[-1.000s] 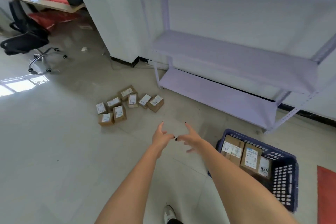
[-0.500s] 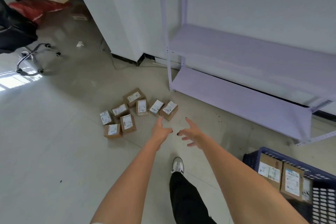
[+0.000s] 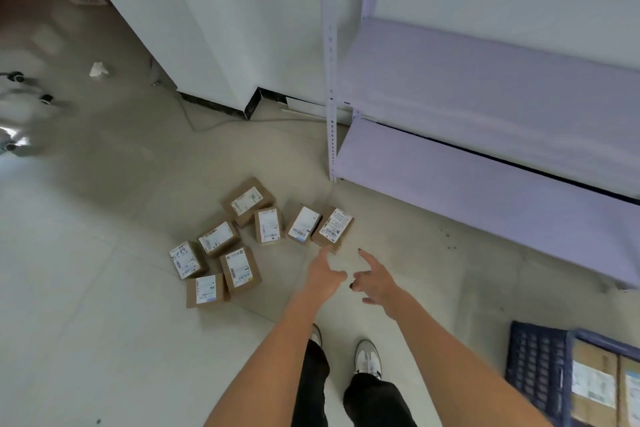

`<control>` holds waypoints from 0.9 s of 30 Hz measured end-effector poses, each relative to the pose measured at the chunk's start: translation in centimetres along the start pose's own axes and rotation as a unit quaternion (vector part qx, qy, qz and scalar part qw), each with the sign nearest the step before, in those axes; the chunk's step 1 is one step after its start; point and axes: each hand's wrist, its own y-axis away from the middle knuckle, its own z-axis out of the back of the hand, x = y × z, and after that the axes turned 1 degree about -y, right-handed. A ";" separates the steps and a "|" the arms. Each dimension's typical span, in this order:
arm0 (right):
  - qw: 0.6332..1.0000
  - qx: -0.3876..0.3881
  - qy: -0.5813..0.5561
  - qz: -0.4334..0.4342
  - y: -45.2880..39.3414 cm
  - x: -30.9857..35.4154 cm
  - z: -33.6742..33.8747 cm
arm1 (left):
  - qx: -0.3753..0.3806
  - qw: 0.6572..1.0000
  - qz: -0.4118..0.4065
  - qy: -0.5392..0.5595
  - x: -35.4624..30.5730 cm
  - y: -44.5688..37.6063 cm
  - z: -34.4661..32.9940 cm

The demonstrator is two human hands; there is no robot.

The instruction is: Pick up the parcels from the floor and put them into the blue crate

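Several small brown parcels with white labels lie in a cluster on the pale floor. The nearest parcel sits at the cluster's right end, with another parcel just left of it. My left hand stretches out with straight fingers, its tips almost at that nearest parcel, holding nothing. Beside it, my right hand is spread open and empty over bare floor. The blue crate stands at the lower right corner with parcels inside it.
A lilac metal shelf rack runs along the wall on the right, its upright post just beyond the parcels. A white wall corner juts out behind. My shoes stand below the hands. Chair castors show far left.
I have stepped closer to the parcels; they now lie larger and nearer. Both empty hands have advanced toward the rightmost parcel. The blue crate has slid to the lower right corner of view.
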 end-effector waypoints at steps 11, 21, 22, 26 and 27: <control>0.997 -0.078 -0.006 0.001 -34.6 -7.1 -1.5 | -0.024 0.995 -0.009 -0.101 12.9 -32.8 -3.3; 0.991 -0.062 -0.115 -0.009 -49.0 -10.7 -2.8 | -0.064 0.946 -0.052 -0.315 17.9 -46.6 -6.1; 0.990 -0.059 -0.126 -0.010 -49.0 -10.5 -3.0 | -0.061 0.944 -0.045 -0.320 17.8 -46.3 -6.5; 0.990 -0.062 -0.125 -0.018 -47.5 -9.2 -3.4 | -0.054 0.966 -0.002 -0.255 17.0 -44.5 -7.7; 0.991 -0.068 -0.110 -0.018 -46.6 -8.9 -3.3 | -0.053 0.973 0.008 -0.224 16.6 -43.9 -7.7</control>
